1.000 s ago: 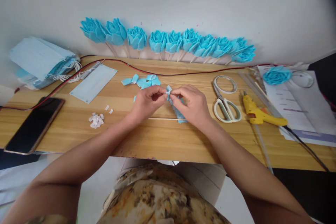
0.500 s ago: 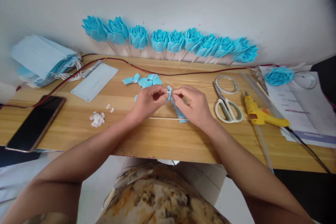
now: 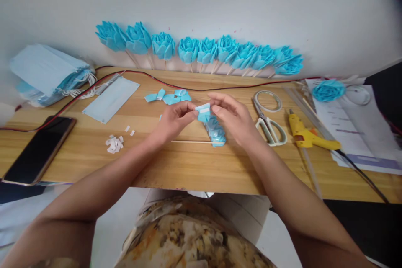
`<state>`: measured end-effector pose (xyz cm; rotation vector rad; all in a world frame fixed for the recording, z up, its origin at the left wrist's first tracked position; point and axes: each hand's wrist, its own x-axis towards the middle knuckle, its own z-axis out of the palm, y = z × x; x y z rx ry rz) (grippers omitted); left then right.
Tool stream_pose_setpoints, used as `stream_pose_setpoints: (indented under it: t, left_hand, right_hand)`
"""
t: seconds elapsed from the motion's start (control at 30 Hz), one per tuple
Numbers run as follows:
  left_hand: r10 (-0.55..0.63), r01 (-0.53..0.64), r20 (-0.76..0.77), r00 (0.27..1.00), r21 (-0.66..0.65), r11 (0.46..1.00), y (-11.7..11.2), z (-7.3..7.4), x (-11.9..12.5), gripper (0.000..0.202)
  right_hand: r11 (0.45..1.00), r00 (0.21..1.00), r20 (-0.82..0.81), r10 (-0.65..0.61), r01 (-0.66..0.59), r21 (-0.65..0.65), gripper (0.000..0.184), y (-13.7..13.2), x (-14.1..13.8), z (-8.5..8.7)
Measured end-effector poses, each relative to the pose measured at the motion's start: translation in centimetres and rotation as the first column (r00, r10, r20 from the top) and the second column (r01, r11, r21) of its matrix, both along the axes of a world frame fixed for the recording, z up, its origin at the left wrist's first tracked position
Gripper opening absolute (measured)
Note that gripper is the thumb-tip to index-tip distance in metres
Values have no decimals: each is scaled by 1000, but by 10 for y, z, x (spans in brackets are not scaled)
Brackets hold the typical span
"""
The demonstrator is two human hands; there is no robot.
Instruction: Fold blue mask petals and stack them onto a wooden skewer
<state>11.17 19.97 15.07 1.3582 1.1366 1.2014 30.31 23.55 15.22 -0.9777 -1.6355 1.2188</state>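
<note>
Over the middle of the wooden desk [image 3: 201, 167], my left hand [image 3: 171, 121] and my right hand [image 3: 234, 119] pinch a small folded blue piece [image 3: 204, 111] with a white strip on it, one hand on each side. Both hands are closed on it. Under my right hand a chain of folded blue petals [image 3: 216, 133] hangs down to the desk. A thin wooden stick [image 3: 191, 142] lies just in front of my hands. More loose blue petals [image 3: 169, 97] lie behind my left hand.
Several blue flowers on sticks [image 3: 201, 48] lean on the wall. White scissors [image 3: 268, 127], a tape ring [image 3: 268, 100] and a yellow glue gun [image 3: 309, 136] lie right. A phone [image 3: 37, 148], a face mask [image 3: 111, 98], a mask stack [image 3: 47, 73] and white scraps [image 3: 114, 143] lie left.
My hands have spread the folded piece open a little, so its white strip now shows, and my right fingers have lifted slightly. The petal chain under my right hand is more visible.
</note>
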Motion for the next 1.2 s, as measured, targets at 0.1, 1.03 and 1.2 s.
stream_pose_setpoints:
  t: [0.1,1.03,1.2]
  left_hand:
    - [-17,17,-12,1000,-10,1000,-1,1,0,20]
    - [32,-32,-1,999,-36,999,3,-2,-3,24]
    - [104,-104,4,995,45,994,3,-1,-4,28]
  right_hand:
    - [995,997,-49,62,-65,-69,35,1,-1,-2]
    - [988,996,32,80,-75,-136,20,-3,-3,4]
    - [995,998,46,37,-33,-93,20,-3,-3,2]
